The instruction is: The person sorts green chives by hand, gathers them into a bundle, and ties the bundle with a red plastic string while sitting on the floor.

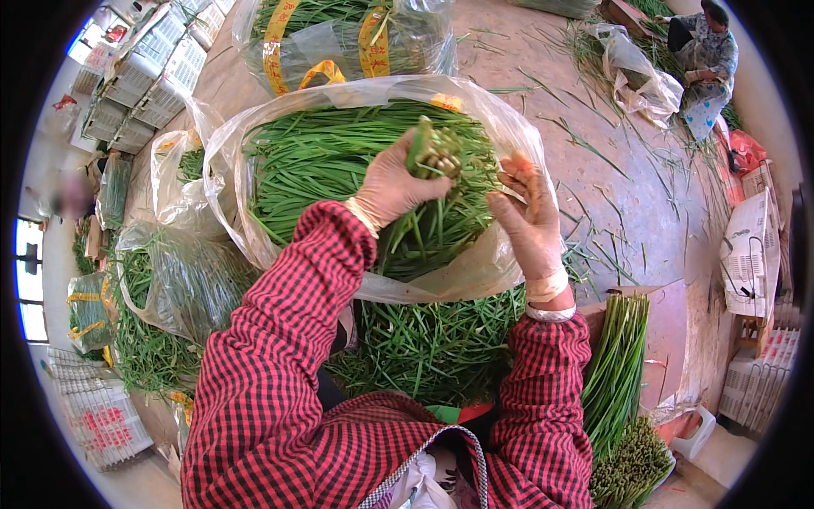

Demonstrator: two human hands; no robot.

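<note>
My left hand [397, 181], in a thin pale glove, grips a bunch of green stalks [437, 153] near its pale cut ends; the leaves hang down over the near side of the bag. My right hand [528, 213], gloved and stained at the fingers, is just right of the bunch, fingers apart and holding nothing. Beneath both hands lies a large clear plastic bag [445, 289], its mouth spread wide, filled with long flat green leaves [305, 153] that look like garlic chives. Loose green leaves [432, 350] lie between the bag and my body.
Filled bags with yellow printed bands [375, 48] lie beyond. At left are another filled bag [197, 273] and stacked crates [143, 76]. Upright stalk bundles [620, 362] stand at right, near a white plastic handle [696, 432]. Another person [706, 57] sits at upper right.
</note>
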